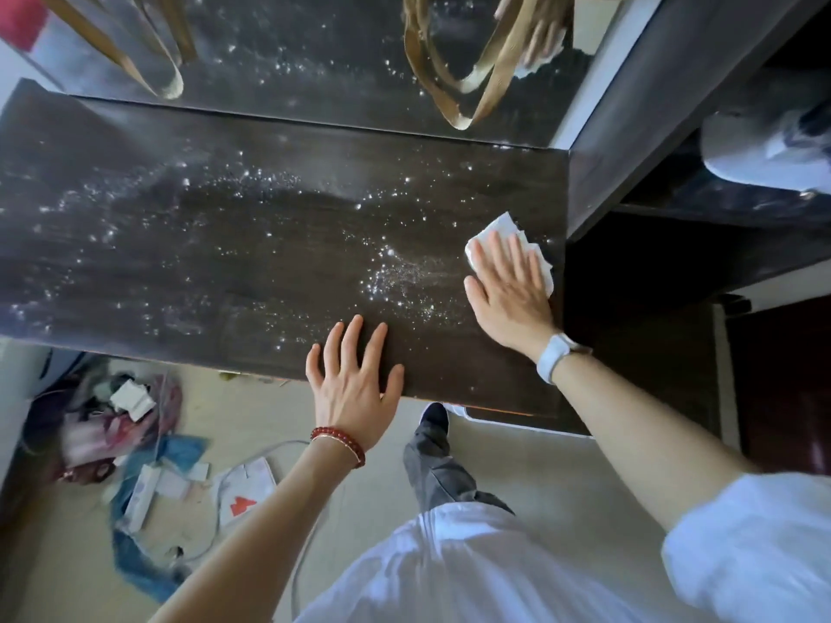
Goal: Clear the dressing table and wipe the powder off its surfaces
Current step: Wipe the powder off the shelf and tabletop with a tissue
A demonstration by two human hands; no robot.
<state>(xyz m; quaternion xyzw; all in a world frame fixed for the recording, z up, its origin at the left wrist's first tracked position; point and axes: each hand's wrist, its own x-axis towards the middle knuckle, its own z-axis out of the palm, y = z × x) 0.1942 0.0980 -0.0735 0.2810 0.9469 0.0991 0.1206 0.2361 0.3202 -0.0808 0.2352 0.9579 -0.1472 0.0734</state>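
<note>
Powder-speckled dark wooden dressing table (180,245): near its right end, the right hand (508,294) presses a white folded tissue (499,231) flat-fingered; the left hand (353,379) rests spread, grasping nothing, on its front edge.

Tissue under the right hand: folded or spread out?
Folded. The tissue shows stacked, layered edges sticking out past the right hand, which presses it with straight fingers on the tabletop.

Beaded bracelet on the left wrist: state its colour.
Dark red. The beaded bracelet shows best in the head view.
</note>
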